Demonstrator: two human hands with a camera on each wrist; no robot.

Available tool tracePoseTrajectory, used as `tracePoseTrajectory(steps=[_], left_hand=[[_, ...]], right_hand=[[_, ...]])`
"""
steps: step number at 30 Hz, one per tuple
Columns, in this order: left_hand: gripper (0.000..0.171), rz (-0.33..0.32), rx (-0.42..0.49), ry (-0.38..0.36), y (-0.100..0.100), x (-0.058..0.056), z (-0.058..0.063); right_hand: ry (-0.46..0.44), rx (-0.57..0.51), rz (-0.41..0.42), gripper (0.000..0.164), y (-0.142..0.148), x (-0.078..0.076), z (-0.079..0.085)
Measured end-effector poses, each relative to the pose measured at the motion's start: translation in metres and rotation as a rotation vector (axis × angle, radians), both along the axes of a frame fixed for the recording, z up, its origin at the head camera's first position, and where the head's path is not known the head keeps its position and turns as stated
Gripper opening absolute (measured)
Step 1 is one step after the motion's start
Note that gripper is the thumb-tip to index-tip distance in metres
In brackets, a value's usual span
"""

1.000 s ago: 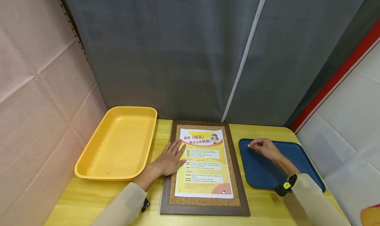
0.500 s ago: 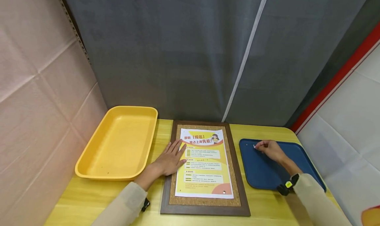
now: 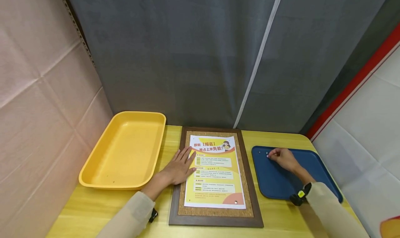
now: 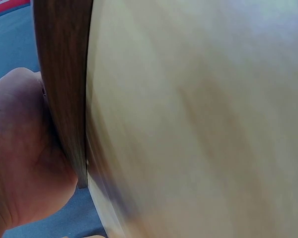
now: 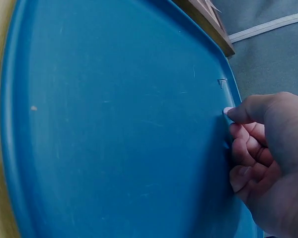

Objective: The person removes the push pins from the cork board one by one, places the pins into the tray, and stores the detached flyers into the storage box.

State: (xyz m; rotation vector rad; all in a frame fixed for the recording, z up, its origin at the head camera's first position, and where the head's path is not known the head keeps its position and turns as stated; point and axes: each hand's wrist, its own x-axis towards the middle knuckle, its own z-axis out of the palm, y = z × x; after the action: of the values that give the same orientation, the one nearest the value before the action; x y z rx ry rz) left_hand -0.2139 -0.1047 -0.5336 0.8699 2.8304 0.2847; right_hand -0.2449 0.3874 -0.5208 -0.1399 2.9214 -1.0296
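Note:
A poster sheet (image 3: 215,175) lies on a cork board (image 3: 215,212) with a dark brown wooden frame (image 3: 215,221). My left hand (image 3: 176,170) rests flat across the board's left edge, fingers spread onto the sheet; its heel shows beside the frame in the left wrist view. Over the far left part of the blue tray (image 3: 278,182), my right hand (image 3: 282,158) pinches a small pale thumbtack (image 5: 227,110) between thumb and forefinger. Another thumbtack (image 5: 222,82) lies near the tray's rim. One more small shiny tack (image 3: 235,202) shows at the sheet's lower right.
To the left stands a deep yellow tray (image 3: 131,151) with a few tiny specks on its bottom. A grey curtain (image 3: 175,57) closes off the back of the yellow wood-patterned table (image 3: 75,217). Pale panels (image 3: 372,137) rise at the sides.
Over the tray my right hand has shifted a little to the right, leaving a small thumbtack in sight on the tray's far left. My left hand has stayed in place.

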Motion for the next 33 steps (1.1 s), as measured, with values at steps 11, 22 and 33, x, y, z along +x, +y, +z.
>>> tracePoseTrajectory(steps=[11, 22, 33], left_hand=[[0.069, -0.007, 0.001, 0.0, 0.002, 0.004, 0.008], [0.069, -0.006, -0.043, 0.023, 0.002, 0.005, 0.013], [0.07, -0.006, -0.003, -0.003, 0.001, 0.005, 0.01]], right_hand=[[-0.015, 0.013, 0.011, 0.01, 0.0, 0.003, 0.005], [-0.041, -0.017, 0.014, 0.012, 0.005, 0.003, 0.009], [-0.007, -0.074, 0.105, 0.012, -0.003, 0.003, 0.025]])
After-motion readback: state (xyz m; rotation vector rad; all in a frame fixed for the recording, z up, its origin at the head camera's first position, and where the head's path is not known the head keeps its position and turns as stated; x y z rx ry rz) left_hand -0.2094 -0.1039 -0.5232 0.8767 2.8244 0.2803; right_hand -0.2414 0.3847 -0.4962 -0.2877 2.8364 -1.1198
